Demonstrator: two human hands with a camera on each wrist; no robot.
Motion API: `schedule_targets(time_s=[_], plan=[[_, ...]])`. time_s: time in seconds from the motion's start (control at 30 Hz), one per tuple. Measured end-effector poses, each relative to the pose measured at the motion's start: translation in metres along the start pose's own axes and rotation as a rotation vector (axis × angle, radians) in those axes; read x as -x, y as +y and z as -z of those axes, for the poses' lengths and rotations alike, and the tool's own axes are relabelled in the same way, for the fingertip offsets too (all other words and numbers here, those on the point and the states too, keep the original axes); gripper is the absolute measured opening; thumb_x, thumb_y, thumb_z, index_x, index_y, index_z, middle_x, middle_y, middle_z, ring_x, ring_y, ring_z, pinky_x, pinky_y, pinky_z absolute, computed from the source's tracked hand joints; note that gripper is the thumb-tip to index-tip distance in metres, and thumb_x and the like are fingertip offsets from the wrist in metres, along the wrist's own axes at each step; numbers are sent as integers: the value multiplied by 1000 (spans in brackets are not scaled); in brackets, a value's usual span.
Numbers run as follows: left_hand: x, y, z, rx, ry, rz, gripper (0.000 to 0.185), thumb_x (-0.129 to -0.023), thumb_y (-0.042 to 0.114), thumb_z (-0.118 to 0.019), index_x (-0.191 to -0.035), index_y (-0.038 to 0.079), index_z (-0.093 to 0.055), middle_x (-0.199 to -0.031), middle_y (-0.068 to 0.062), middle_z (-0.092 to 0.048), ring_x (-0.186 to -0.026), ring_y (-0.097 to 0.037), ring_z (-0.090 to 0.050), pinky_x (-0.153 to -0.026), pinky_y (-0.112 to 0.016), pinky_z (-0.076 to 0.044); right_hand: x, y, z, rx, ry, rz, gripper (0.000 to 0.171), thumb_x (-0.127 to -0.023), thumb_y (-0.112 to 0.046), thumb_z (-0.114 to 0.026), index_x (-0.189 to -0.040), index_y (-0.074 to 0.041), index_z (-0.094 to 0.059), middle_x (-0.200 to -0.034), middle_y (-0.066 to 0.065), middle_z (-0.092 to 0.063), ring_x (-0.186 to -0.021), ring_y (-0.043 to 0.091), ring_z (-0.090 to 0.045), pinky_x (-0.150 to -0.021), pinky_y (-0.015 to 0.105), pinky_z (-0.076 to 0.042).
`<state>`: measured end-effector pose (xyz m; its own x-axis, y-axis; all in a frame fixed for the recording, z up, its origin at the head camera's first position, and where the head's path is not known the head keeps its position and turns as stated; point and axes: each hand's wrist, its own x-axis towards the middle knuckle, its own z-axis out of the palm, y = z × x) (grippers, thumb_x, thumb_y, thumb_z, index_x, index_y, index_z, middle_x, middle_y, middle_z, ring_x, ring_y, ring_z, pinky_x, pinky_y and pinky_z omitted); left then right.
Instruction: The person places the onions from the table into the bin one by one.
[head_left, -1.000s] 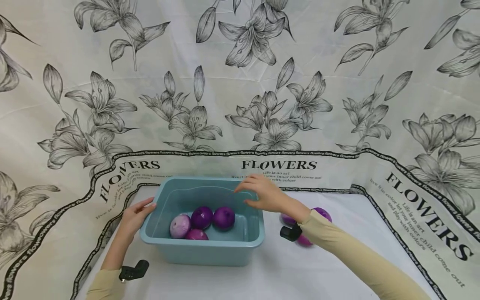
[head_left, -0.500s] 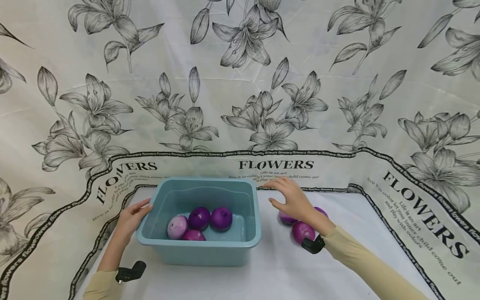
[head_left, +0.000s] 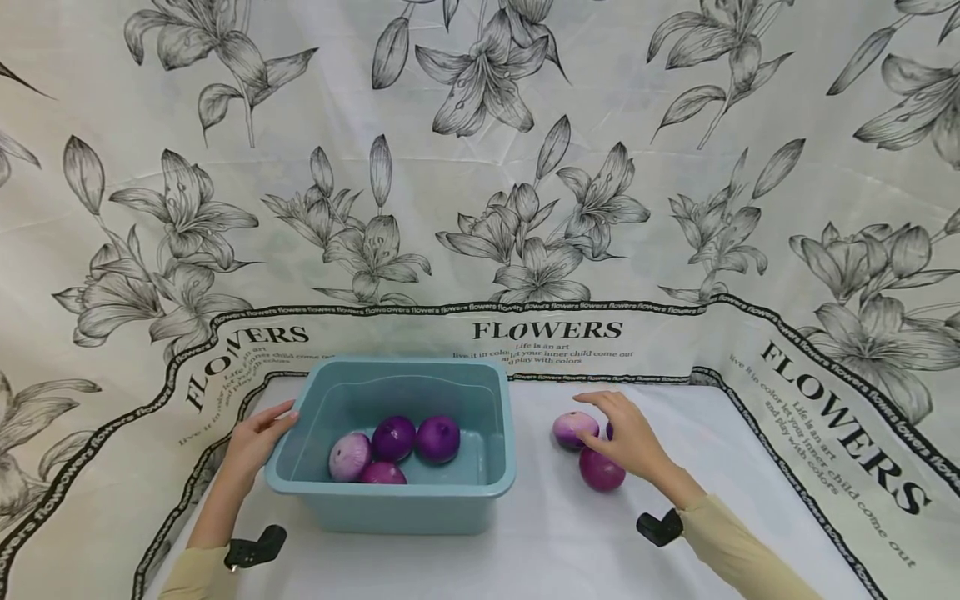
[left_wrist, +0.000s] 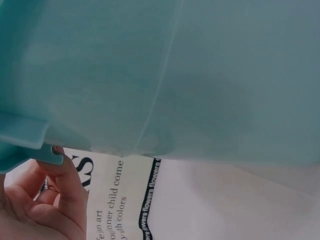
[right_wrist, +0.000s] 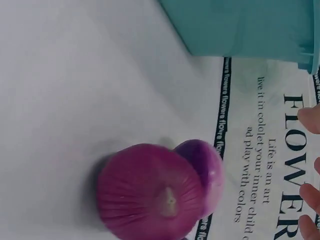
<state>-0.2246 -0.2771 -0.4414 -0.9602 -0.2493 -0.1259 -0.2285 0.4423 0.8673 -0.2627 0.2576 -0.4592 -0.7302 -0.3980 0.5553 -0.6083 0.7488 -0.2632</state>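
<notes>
A light blue plastic tub (head_left: 390, 512) stands on the left side of the table. My left hand (head_left: 253, 443) grips its left rim, with curled fingers (left_wrist: 70, 187) showing under the rim in the left wrist view. Inside the tub lie several red onions, among them a pale purple onion (head_left: 350, 457) and a dark purple onion (head_left: 438, 439). My right hand (head_left: 628, 440) is held with spread fingers over a group of onions right of the tub. A pale-and-purple onion (head_left: 574, 428) and a magenta onion (head_left: 602, 471) show there; another dark onion is mostly hidden behind the fingers.
A white cloth (head_left: 555, 542) covers the table. Behind and at both sides hangs a flower-printed curtain (head_left: 480, 208) with black lettering. Each wrist carries a small black camera.
My right hand has moved from over the tub's right rim rightward and down to the onions on the table, uncovering them. The left hand stays on the tub's rim.
</notes>
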Motion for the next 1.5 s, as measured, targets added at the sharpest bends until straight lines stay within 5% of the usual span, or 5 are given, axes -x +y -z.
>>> schedule_targets(time_s=[0.43, 0.87, 1.07, 1.5], plan=[[-2, -4, -1, 24, -4, -8, 63, -97, 44, -51, -145, 3, -41, -140, -29, -46, -123, -42, -49, -95, -50, -45, 57, 34, -24, -47, -57, -209, 72, -67, -30, -87, -128, -4, -56, -119, 14, -62, -112, 32, -56, -92, 55, -44], [-3, -2, -1, 21, 8, -25, 61, -98, 41, -51, -143, 1, -42, -138, -30, -47, -121, -42, -51, -95, -50, -45, 74, 44, -49, -91, -121, -289, 77, -65, -30, -88, -130, -9, -53, -126, 15, -54, -116, 42, -54, -87, 64, -45], [-3, -2, -2, 20, 10, -16, 62, -97, 42, -53, -143, 1, -43, -134, -29, -50, -117, -39, -53, -89, -43, -48, 74, 43, -57, -102, -138, -277, 78, -63, -26, -90, -130, -10, -53, -124, 16, -52, -111, 42, -58, -84, 63, -48], [-2, -1, -2, 23, 18, -12, 60, -97, 40, -54, -142, 2, -44, -128, -27, -53, -113, -35, -55, -85, -39, -49, 72, 35, -66, 20, -147, -228, 86, -54, -46, -90, -126, -12, -57, -119, 15, -62, -105, 33, -58, -78, 53, -51]])
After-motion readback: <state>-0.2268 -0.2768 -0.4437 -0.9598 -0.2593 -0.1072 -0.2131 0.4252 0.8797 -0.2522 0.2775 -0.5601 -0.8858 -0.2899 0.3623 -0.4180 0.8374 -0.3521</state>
